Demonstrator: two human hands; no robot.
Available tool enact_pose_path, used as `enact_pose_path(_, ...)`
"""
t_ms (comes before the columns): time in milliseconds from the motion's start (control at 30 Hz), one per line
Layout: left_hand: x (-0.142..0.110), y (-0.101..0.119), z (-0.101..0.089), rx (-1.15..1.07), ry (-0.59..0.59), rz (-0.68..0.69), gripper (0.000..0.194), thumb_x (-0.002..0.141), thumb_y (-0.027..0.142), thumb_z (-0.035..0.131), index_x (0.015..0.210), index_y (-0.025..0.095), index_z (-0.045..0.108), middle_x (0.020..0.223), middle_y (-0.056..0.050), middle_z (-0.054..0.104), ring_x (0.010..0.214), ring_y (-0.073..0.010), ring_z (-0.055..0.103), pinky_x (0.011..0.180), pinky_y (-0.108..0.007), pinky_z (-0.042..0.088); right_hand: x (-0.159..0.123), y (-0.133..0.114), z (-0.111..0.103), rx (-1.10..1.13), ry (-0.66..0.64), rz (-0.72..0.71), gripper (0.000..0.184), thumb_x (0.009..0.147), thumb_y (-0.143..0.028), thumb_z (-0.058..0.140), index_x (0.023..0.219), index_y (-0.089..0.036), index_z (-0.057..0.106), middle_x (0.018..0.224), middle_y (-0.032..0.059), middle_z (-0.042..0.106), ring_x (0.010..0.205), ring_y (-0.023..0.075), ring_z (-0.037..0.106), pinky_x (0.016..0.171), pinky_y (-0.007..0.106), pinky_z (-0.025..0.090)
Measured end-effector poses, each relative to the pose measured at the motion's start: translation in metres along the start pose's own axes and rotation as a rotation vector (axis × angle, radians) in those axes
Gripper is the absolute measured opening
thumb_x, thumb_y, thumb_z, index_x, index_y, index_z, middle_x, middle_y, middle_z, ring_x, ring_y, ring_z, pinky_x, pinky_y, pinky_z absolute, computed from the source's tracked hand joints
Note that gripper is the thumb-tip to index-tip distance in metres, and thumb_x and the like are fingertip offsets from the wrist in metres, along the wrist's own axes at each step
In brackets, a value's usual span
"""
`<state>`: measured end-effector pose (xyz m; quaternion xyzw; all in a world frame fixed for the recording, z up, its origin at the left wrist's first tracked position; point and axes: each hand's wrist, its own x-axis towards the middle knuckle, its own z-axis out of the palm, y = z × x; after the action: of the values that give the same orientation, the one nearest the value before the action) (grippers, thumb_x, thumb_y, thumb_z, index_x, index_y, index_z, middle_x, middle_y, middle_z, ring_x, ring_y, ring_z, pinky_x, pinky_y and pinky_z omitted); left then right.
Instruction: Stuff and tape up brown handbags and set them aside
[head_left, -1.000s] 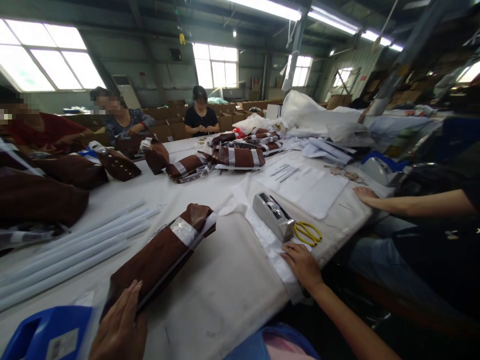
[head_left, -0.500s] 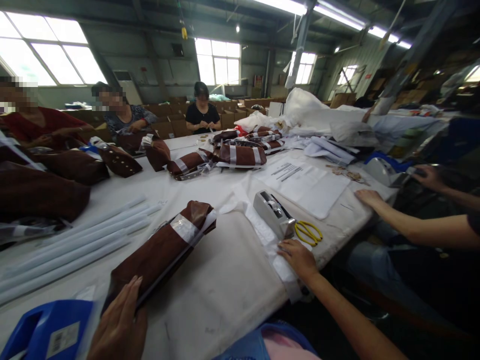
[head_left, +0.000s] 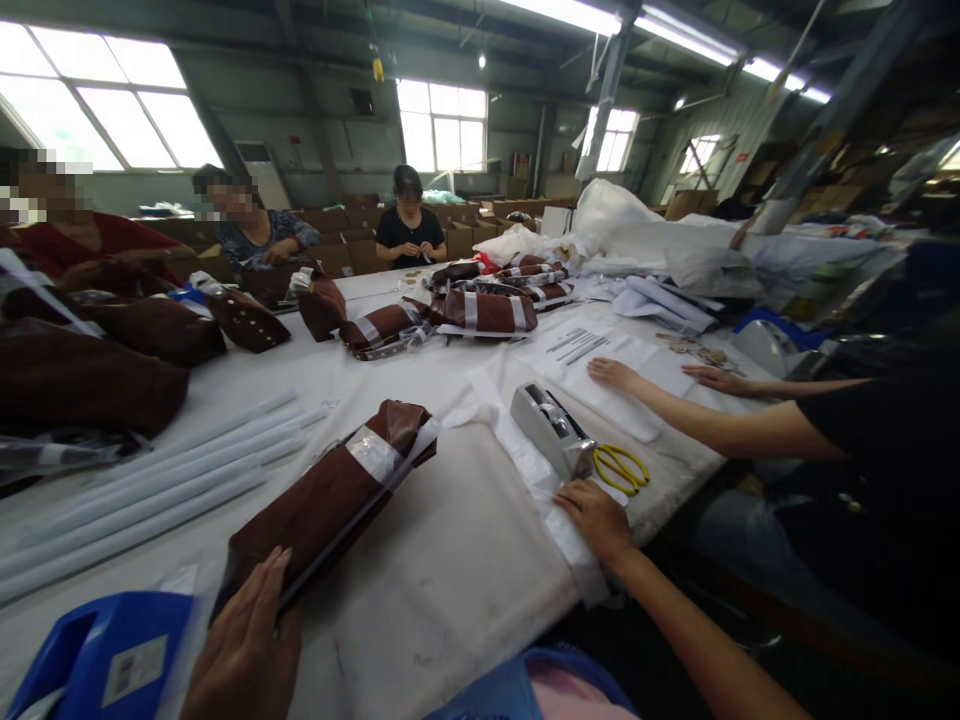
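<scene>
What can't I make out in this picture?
In the head view:
Brown bundle: underside, hidden by its own body.
White sheet: printed words, too small and blurred.
Blue object: lower part, cut off by the bottom edge; its label, too small.

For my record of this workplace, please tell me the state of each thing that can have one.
Brown bundle: folded, light band across its far part.
Left hand: open, laid on the bundle's near end.
Right hand: fingers bent, resting on white plastic.
Grey tape dispenser: upright.
Yellow-handled scissors: lying down; open or shut, unclear.
White tubes: side by side.
Printed white sheet: lying flat.
Ceiling lights: lit.
</scene>
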<state>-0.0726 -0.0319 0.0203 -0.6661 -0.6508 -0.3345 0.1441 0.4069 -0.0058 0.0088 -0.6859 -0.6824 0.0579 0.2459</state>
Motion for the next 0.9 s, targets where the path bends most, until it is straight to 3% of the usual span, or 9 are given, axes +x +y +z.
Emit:
enact_pose_path(133, 0.001, 0.001, -0.001, -0.012, -0.008, -0.005, 0.066, 0.091, 0.019, 0.054, 0.152, 0.035, 0.035, 0.148, -0.002, 0.053, 0.125, -0.0276, 0.058, 0.107, -0.042, 0.044, 0.005, -0.004, -0.006, 0.034, -0.009, 0.032, 0.03, 0.098, -0.035, 0.048, 0.093, -0.023, 0.075, 0.099, 0.0047, 0.075, 0.094, 0.0229, 0.069, 0.084, 0.035, 0.053)
enact_pose_path(400, 0.002, 0.001, 0.001, 0.035, 0.022, -0.005, 0.064, 0.093, 0.021, 0.056, 0.152, 0.035, 0.036, 0.146, -0.002, 0.055, 0.121, -0.0291, 0.061, 0.1, -0.042, 0.048, 0.021, -0.026, -0.016, 0.089, 0.021, 0.079, 0.023, 0.093, -0.04, 0.056, 0.086, -0.024, 0.071, 0.092, 0.0035, 0.074, 0.089, 0.0236, 0.069, 0.079, 0.035, 0.051)
enact_pose_path(567, 0.002, 0.001, 0.0, 0.038, 0.029, -0.003, 0.062, 0.093, 0.021, 0.054, 0.152, 0.033, 0.038, 0.145, -0.004, 0.056, 0.12, -0.0292, 0.061, 0.098, -0.042, 0.049, 0.023, -0.061, -0.017, 0.202, -0.031, -0.031, 0.02, 0.096, -0.035, 0.05, 0.089, -0.022, 0.063, 0.112, 0.0072, 0.072, 0.106, 0.023, 0.067, 0.095, 0.037, 0.049)
enact_pose_path(633, 0.003, 0.001, 0.0, 0.045, 0.037, 0.0, 0.062, 0.093, 0.02, 0.055, 0.151, 0.033, 0.039, 0.143, -0.004, 0.057, 0.119, -0.029, 0.062, 0.098, -0.041, 0.049, 0.016, -0.082, -0.015, 0.291, -0.133, -0.129, 0.015, 0.095, -0.031, 0.052, 0.089, -0.022, 0.062, 0.124, 0.0078, 0.068, 0.117, 0.0225, 0.063, 0.101, 0.036, 0.046)
enact_pose_path(733, 0.004, 0.003, -0.001, 0.05, 0.051, -0.007, 0.063, 0.092, 0.019, 0.055, 0.151, 0.033, 0.039, 0.142, -0.003, 0.058, 0.119, -0.0286, 0.062, 0.097, -0.04, 0.049, -0.001, -0.116, -0.012, 0.387, -0.394, -0.253, 0.01, 0.093, -0.027, 0.056, 0.091, -0.022, 0.064, 0.127, 0.006, 0.068, 0.117, 0.0211, 0.063, 0.101, 0.034, 0.047)
enact_pose_path(833, 0.006, 0.006, -0.003, 0.051, 0.054, -0.014, 0.063, 0.092, 0.018, 0.056, 0.151, 0.032, 0.039, 0.142, -0.003, 0.058, 0.12, -0.0284, 0.061, 0.098, -0.04, 0.048, -0.014, -0.138, -0.008, 0.427, -0.672, -0.325, 0.011, 0.091, -0.029, 0.062, 0.097, -0.023, 0.069, 0.118, 0.0033, 0.072, 0.108, 0.0209, 0.068, 0.094, 0.03, 0.05)
enact_pose_path(900, 0.008, 0.007, -0.004, 0.056, 0.058, -0.022, 0.062, 0.092, 0.017, 0.056, 0.15, 0.032, 0.04, 0.142, -0.002, 0.059, 0.12, -0.028, 0.062, 0.098, -0.039, 0.048, -0.014, -0.142, -0.003, 0.426, -0.753, -0.298, 0.015, 0.091, -0.034, 0.063, 0.098, -0.024, 0.071, 0.102, 0.002, 0.076, 0.092, 0.0198, 0.071, 0.082, 0.028, 0.053)
